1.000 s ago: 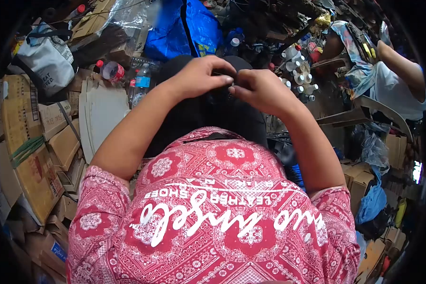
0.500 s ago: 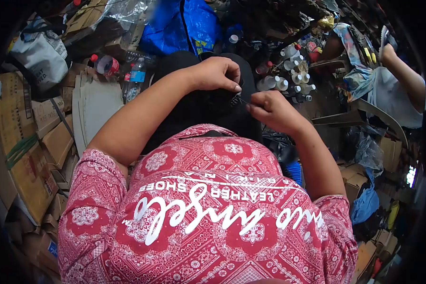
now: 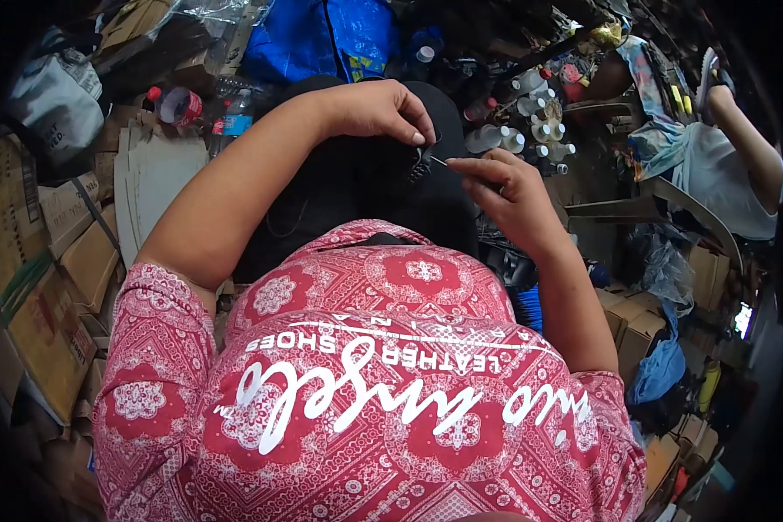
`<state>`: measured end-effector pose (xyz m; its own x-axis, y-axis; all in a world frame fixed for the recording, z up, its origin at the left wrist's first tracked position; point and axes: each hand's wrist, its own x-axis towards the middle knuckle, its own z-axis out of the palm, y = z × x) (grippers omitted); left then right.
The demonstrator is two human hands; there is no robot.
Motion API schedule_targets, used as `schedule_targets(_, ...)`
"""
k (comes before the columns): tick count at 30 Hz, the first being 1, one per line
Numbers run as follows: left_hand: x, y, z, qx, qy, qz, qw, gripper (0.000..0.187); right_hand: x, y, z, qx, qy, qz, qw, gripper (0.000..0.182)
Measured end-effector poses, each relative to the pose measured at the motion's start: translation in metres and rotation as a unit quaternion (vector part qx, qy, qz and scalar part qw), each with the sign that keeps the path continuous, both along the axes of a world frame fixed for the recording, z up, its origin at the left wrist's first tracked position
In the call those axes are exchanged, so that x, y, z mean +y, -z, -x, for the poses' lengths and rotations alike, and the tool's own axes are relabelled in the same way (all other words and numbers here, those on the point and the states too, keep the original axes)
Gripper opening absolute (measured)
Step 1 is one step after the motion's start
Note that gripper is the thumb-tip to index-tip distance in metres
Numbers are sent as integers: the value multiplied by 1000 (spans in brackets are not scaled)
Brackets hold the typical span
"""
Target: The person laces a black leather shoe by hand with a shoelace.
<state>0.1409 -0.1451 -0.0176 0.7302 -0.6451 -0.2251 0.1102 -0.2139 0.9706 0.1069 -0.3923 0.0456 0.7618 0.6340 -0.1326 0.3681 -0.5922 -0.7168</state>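
Note:
A small dark braided or crocheted piece point(image 3: 419, 168) hangs over my black-clad lap, its top pinched between the thumb and fingers of my left hand point(image 3: 384, 111). Just to its right, my right hand point(image 3: 506, 184) is closed on a thin metal needle-like tool point(image 3: 439, 161). The tool's pale tip points left, right at the edge of the dark piece. Most of its shaft is hidden in my fingers.
Plastic bottles point(image 3: 487, 137) stand ahead to the right. A blue bag point(image 3: 291, 43) lies in front of my knees. Flattened cardboard point(image 3: 161, 183) is stacked at left. Another person's bare leg point(image 3: 744, 130) shows at far right, by a curved pale frame point(image 3: 713, 217).
My right hand has turned and opened out slightly, so the metal tool now shows, its tip at the dark piece. My left hand has shifted a little left with the view.

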Motion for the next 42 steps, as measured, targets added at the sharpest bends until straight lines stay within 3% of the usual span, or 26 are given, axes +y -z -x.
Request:
schedule_targets(10,-2,-2,0,-17,12,-10,1000,24,11,-10,-10,24,-18,59,998,22)
schedule_targets(18,-3,2,-1,-18,9,-3,1000,23,17,6,10,-96,18,69,993,23)
schedule_targets(22,-6,-1,0,-18,15,-2,1000,22,22,-5,11,-174,-20,103,979,21)
schedule_targets(26,-6,3,-1,-23,3,-4,1000,22,26,-2,9,-171,-30,116,978,19)
schedule_targets(29,-5,4,0,-26,14,2,1000,22,19,10,5,-131,-22,88,987,21)
schedule_targets(35,-7,-1,-2,-88,53,-62,993,23,-8,43,-28,182,2,-61,981,24)
schedule_targets(38,-9,-3,-4,-92,63,-68,991,24,-12,50,-38,248,-11,-81,965,23)
schedule_targets(42,-11,-5,-4,-87,58,-80,991,23,-15,62,-49,253,-41,-93,962,22)
